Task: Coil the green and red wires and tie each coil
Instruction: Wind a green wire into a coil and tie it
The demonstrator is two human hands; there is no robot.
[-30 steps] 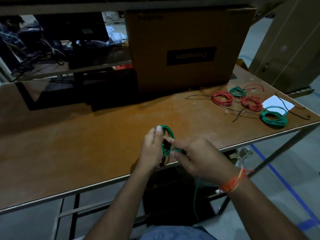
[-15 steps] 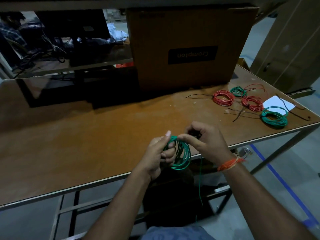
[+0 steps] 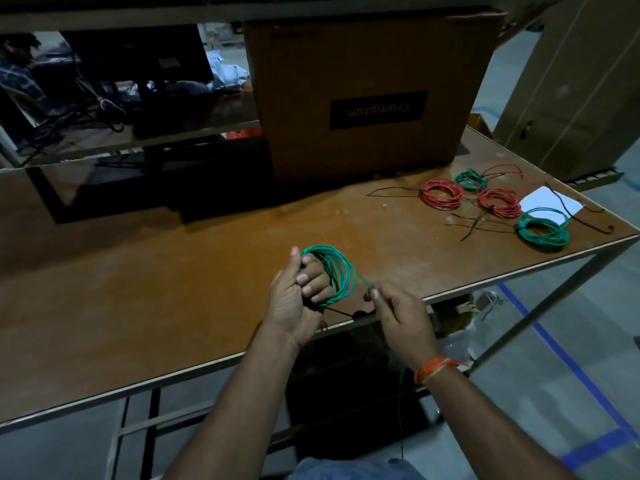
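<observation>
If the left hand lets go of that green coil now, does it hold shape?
Probably not. The green coil shows no tie, and its loops already fan apart around the left hand, so it looks springy. The tail pinched by the right hand hangs limp, suggesting thin, light wire.

**Counting the wires and other things**

There are three green coils: one held in the hands (image 3: 341, 275), one small one (image 3: 470, 179) near the box, and one big one (image 3: 543, 230) by the tabletop (image 3: 138, 289) edge. There are two red coils (image 3: 442, 193) (image 3: 498, 203). There is one loose red wire (image 3: 504, 169), one white paper (image 3: 550, 204), one brown box (image 3: 363, 98), and two hands (image 3: 294, 299) (image 3: 401, 317).
</observation>
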